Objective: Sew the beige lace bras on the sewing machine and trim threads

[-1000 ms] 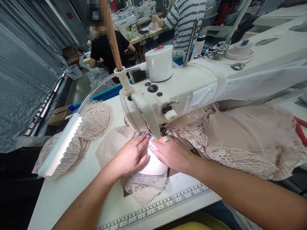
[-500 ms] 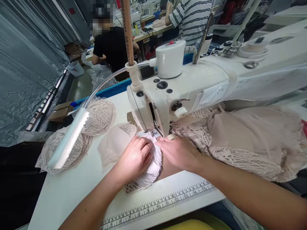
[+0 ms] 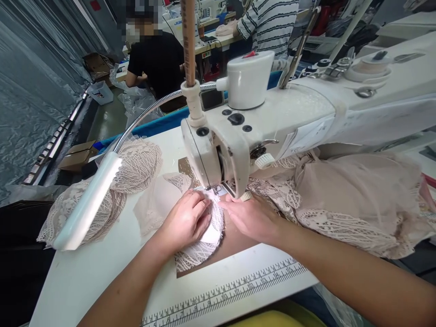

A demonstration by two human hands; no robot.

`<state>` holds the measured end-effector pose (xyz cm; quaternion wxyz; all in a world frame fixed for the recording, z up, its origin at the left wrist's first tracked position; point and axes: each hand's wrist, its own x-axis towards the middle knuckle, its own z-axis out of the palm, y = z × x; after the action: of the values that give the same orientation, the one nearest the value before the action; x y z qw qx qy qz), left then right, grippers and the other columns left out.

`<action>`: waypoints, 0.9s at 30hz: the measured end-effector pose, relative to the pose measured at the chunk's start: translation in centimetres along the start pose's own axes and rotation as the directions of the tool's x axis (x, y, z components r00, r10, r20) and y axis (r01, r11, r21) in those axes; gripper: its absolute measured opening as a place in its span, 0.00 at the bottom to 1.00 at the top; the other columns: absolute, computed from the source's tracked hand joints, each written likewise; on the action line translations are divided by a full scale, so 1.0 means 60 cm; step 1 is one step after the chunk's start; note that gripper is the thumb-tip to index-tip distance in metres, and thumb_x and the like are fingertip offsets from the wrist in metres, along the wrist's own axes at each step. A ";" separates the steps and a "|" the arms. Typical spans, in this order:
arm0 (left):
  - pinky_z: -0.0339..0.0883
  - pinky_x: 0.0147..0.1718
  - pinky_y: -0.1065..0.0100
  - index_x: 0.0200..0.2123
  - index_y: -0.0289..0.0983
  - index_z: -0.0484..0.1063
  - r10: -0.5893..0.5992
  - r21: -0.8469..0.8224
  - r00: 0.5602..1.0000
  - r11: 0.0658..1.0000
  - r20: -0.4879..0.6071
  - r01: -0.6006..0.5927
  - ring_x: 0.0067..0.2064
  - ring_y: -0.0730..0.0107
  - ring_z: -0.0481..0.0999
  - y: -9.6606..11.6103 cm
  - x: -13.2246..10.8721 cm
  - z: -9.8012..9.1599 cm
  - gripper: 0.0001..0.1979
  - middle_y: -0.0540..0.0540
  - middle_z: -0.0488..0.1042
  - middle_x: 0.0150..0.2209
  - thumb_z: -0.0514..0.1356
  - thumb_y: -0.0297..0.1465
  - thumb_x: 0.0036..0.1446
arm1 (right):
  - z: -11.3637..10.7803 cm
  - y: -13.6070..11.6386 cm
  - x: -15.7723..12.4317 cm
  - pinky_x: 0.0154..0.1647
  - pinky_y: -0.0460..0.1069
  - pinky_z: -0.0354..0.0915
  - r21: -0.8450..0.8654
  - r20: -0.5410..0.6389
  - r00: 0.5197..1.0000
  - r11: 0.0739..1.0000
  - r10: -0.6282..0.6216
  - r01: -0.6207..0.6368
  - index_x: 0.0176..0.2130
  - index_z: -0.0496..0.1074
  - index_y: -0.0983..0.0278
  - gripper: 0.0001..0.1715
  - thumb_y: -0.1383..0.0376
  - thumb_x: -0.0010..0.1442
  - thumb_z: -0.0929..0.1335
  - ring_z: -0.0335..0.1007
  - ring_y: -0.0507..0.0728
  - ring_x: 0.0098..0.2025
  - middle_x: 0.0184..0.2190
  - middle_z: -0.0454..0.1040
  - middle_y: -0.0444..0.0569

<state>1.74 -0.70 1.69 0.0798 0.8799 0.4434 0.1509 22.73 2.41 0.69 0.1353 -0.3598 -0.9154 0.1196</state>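
Observation:
My left hand presses down on a beige lace piece with a white lining, fingers curled together on the fabric just in front of the presser foot. Beside it to the right, my right hand lies flat on the same piece, fingers stretched toward the needle area. The white sewing machine head stands directly above both hands and hides the needle.
Stacked lace pieces lie at the left under the gooseneck lamp. A heap of lace and sheer fabric fills the right under the machine arm. A ruler strip runs along the table's near edge. Two people sit at machines behind.
The lace piece has been turned and drawn up under the presser foot, so less of it hangs toward the ruler. My left fingers went from flat to curled.

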 end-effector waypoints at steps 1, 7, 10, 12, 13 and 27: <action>0.68 0.40 0.59 0.45 0.34 0.69 -0.002 0.007 1.000 1.000 -0.005 0.002 0.40 0.60 0.68 -0.005 0.000 0.000 0.12 0.39 0.69 0.37 0.53 0.30 0.59 | 0.000 -0.001 0.001 0.28 0.47 0.49 -0.009 0.000 1.000 1.000 0.005 -0.005 0.35 0.73 0.63 0.13 0.74 0.57 0.61 0.57 0.52 0.29 0.28 0.69 0.46; 0.66 0.44 0.54 0.44 0.33 0.71 0.019 0.090 1.000 0.996 -0.003 -0.019 0.40 0.59 0.68 -0.002 0.004 0.000 0.12 0.39 0.70 0.38 0.52 0.27 0.60 | -0.004 -0.002 0.004 0.28 0.47 0.49 -0.026 -0.016 0.999 0.998 0.051 -0.051 0.36 0.72 0.63 0.14 0.74 0.56 0.60 0.59 0.52 0.29 0.30 0.70 0.47; 0.65 0.44 0.52 0.47 0.33 0.70 0.084 0.075 0.996 0.994 0.010 -0.084 0.42 0.58 0.68 0.009 0.006 0.003 0.15 0.37 0.71 0.40 0.51 0.25 0.60 | -0.005 -0.001 0.004 0.29 0.47 0.51 0.011 -0.056 0.997 0.998 0.059 -0.059 0.38 0.73 0.63 0.15 0.73 0.58 0.60 0.60 0.52 0.29 0.29 0.70 0.47; 0.65 0.43 0.51 0.50 0.34 0.69 0.121 0.046 0.992 0.992 0.025 -0.122 0.42 0.57 0.69 0.012 0.004 0.007 0.17 0.36 0.71 0.42 0.50 0.25 0.59 | -0.007 -0.001 0.004 0.29 0.47 0.51 0.029 -0.070 0.995 0.997 0.069 -0.067 0.38 0.73 0.63 0.15 0.72 0.59 0.59 0.60 0.52 0.29 0.28 0.69 0.47; 0.65 0.43 0.51 0.51 0.34 0.68 0.132 0.034 0.991 0.991 0.028 -0.133 0.43 0.57 0.69 0.012 0.004 0.009 0.18 0.35 0.71 0.43 0.50 0.24 0.59 | -0.007 -0.001 0.004 0.29 0.47 0.51 0.034 -0.071 0.994 0.997 0.079 -0.076 0.38 0.73 0.63 0.15 0.72 0.59 0.59 0.60 0.52 0.28 0.27 0.69 0.47; 0.65 0.48 0.52 0.54 0.32 0.66 0.108 -0.005 0.994 0.994 0.026 -0.108 0.48 0.55 0.68 0.001 -0.001 0.013 0.19 0.35 0.70 0.52 0.52 0.26 0.60 | -0.001 -0.006 0.007 0.27 0.47 0.50 -0.052 0.018 0.998 0.997 0.056 -0.055 0.39 0.73 0.62 0.15 0.72 0.59 0.60 0.61 0.53 0.29 0.33 0.72 0.48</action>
<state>2.05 -0.78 0.98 0.0790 0.9044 0.3937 0.1441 22.23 2.44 0.94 0.1137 -0.3873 -0.9091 0.1031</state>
